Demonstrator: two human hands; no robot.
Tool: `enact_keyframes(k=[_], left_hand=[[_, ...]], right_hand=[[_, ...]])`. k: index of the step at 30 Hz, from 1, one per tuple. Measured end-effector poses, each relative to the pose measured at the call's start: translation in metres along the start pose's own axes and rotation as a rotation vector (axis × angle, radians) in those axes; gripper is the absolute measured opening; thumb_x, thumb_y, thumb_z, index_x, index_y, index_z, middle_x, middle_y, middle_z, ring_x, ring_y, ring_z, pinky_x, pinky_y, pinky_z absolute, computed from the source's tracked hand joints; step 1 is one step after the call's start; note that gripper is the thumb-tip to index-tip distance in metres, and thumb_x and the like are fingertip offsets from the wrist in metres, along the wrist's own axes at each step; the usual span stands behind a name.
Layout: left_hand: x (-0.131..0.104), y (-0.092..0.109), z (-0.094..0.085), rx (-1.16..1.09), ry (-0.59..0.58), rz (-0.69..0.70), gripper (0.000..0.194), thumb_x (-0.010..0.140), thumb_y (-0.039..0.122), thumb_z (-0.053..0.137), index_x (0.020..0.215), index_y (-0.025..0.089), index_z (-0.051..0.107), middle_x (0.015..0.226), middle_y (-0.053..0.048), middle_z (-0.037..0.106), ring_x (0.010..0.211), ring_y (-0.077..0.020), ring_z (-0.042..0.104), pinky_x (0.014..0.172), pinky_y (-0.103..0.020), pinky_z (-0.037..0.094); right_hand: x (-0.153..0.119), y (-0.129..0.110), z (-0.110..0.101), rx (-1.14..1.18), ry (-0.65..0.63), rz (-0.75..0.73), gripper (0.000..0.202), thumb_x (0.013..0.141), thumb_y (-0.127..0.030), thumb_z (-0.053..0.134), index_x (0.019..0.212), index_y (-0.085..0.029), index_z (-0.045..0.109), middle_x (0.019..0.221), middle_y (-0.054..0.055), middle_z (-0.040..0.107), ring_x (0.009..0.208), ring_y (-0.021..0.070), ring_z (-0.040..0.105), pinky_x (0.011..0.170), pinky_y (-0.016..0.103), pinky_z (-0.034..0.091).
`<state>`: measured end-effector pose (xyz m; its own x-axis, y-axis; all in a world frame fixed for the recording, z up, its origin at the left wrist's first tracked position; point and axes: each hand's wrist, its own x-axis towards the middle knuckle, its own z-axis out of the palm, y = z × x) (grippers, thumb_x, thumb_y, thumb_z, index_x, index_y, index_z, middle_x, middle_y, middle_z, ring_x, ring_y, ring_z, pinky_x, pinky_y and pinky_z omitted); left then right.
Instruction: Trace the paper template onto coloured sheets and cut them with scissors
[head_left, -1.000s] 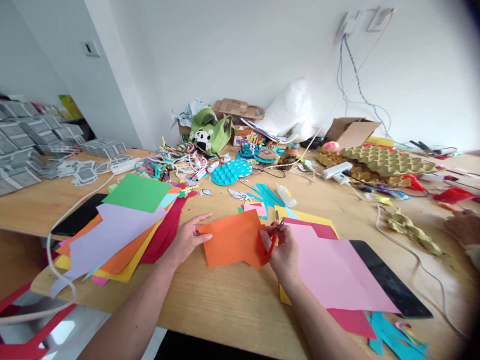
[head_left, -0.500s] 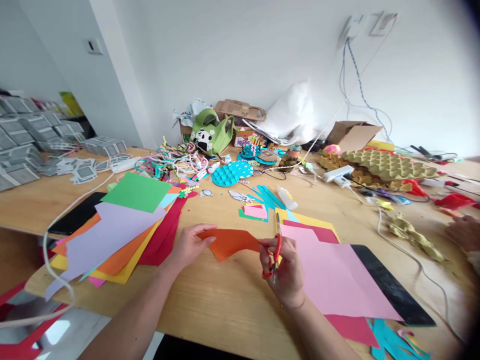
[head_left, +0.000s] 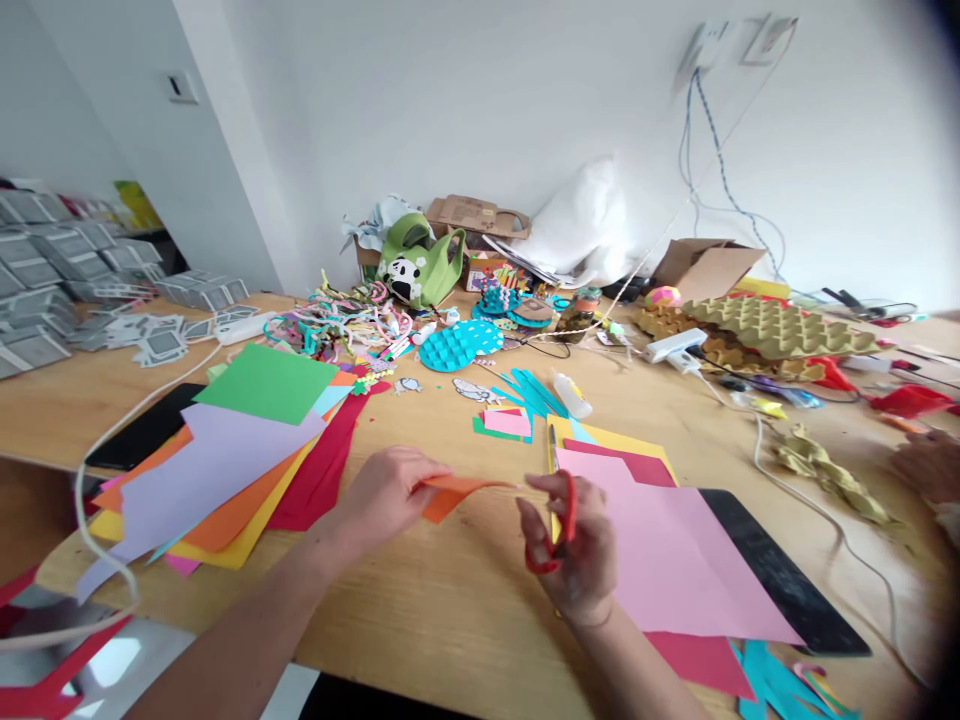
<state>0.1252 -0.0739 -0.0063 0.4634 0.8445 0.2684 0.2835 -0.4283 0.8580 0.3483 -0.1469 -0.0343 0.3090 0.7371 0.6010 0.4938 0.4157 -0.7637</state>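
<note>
An orange paper piece is pinched at its left end in my left hand, above the wooden table. Its right end curves toward my right hand but appears apart from the fingers. Red-handled scissors hang on my right hand, with fingers through the handle loops; the blades are mostly hidden by the hand. Beside that hand lies a pink sheet over crimson and yellow paper. Left of my left hand is a fanned stack with a green sheet and a lilac sheet.
Behind are a glue bottle, blue paper strips, a blue dotted shape and a pile of pipe cleaners. Egg cartons lie at the right. Another person's hand rests at the right edge. A white cable crosses the table.
The orange paper has tilted to a more edge-on view and its right end has left my right hand's fingers. My left hand has moved slightly right and turned; the scissors have rotated.
</note>
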Motion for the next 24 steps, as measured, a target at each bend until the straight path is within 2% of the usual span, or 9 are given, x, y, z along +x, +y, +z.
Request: enact_keyframes(k=[3, 5, 7, 9, 13, 16, 19, 24], left_hand=[[0.015, -0.005, 0.001, -0.194, 0.170, -0.163, 0.018, 0.070, 0.029, 0.073, 0.087, 0.022, 0.076, 0.091, -0.006, 0.074, 0.087, -0.0280, 0.067, 0.086, -0.039, 0.048], [0.027, -0.007, 0.007, -0.471, 0.276, -0.242, 0.030, 0.068, 0.034, 0.076, 0.093, 0.018, 0.075, 0.098, -0.008, 0.073, 0.094, -0.0287, 0.066, 0.087, -0.039, 0.048], [0.036, -0.009, 0.017, -0.731, 0.338, -0.328, 0.038, 0.063, 0.035, 0.080, 0.093, 0.013, 0.073, 0.098, -0.010, 0.073, 0.094, -0.0287, 0.067, 0.086, -0.039, 0.049], [0.040, -0.012, 0.029, -0.888, 0.316, -0.420, 0.040, 0.058, 0.033, 0.084, 0.090, 0.012, 0.073, 0.095, -0.010, 0.074, 0.090, -0.0279, 0.068, 0.084, -0.039, 0.050], [0.034, -0.020, 0.049, -0.992, 0.301, -0.470, 0.039, 0.058, 0.033, 0.084, 0.089, 0.012, 0.072, 0.092, -0.010, 0.074, 0.090, -0.0266, 0.068, 0.084, -0.037, 0.050], [0.025, -0.024, 0.056, -0.975, 0.217, -0.475, 0.040, 0.062, 0.035, 0.082, 0.092, 0.011, 0.072, 0.095, -0.012, 0.074, 0.090, -0.0274, 0.069, 0.083, -0.037, 0.050], [0.021, -0.023, 0.058, -0.983, 0.165, -0.467, 0.043, 0.063, 0.037, 0.081, 0.096, 0.011, 0.071, 0.098, -0.013, 0.073, 0.092, -0.0282, 0.068, 0.083, -0.038, 0.051], [0.022, -0.023, 0.060, -0.994, 0.153, -0.467, 0.044, 0.065, 0.039, 0.080, 0.097, 0.011, 0.071, 0.097, -0.013, 0.073, 0.090, -0.0283, 0.069, 0.084, -0.040, 0.050]], right_hand=[[0.012, 0.005, 0.000, 0.009, 0.263, -0.086, 0.030, 0.077, -0.025, 0.066, 0.097, -0.026, 0.043, 0.105, 0.008, 0.062, 0.105, 0.0255, 0.058, 0.090, 0.049, 0.041], [0.019, 0.005, 0.002, 0.022, 0.311, -0.045, 0.028, 0.080, -0.027, 0.064, 0.101, -0.023, 0.045, 0.106, 0.010, 0.060, 0.108, 0.0255, 0.056, 0.092, 0.048, 0.041], [0.021, 0.006, 0.004, 0.059, 0.234, 0.064, 0.023, 0.083, -0.031, 0.060, 0.101, -0.022, 0.048, 0.105, 0.009, 0.060, 0.104, 0.0240, 0.057, 0.091, 0.046, 0.042], [0.018, 0.007, 0.007, 0.113, 0.121, 0.169, 0.022, 0.086, -0.033, 0.057, 0.102, -0.021, 0.049, 0.108, 0.010, 0.060, 0.101, 0.0229, 0.058, 0.087, 0.044, 0.045], [0.010, 0.015, 0.014, 0.164, -0.067, 0.262, 0.028, 0.081, -0.035, 0.064, 0.102, -0.022, 0.049, 0.111, 0.011, 0.062, 0.098, 0.0222, 0.059, 0.085, 0.043, 0.047], [0.008, 0.020, 0.017, 0.134, -0.102, 0.307, 0.033, 0.075, -0.036, 0.071, 0.096, -0.022, 0.050, 0.097, 0.006, 0.064, 0.089, 0.0209, 0.061, 0.083, 0.041, 0.048], [0.010, 0.022, 0.018, 0.137, -0.117, 0.361, 0.030, 0.073, -0.041, 0.071, 0.085, -0.022, 0.051, 0.080, 0.002, 0.061, 0.077, 0.0187, 0.059, 0.073, 0.036, 0.048], [0.013, 0.020, 0.018, 0.213, -0.092, 0.419, 0.034, 0.070, -0.046, 0.072, 0.079, -0.022, 0.049, 0.074, 0.000, 0.056, 0.071, 0.0167, 0.056, 0.068, 0.033, 0.048]])
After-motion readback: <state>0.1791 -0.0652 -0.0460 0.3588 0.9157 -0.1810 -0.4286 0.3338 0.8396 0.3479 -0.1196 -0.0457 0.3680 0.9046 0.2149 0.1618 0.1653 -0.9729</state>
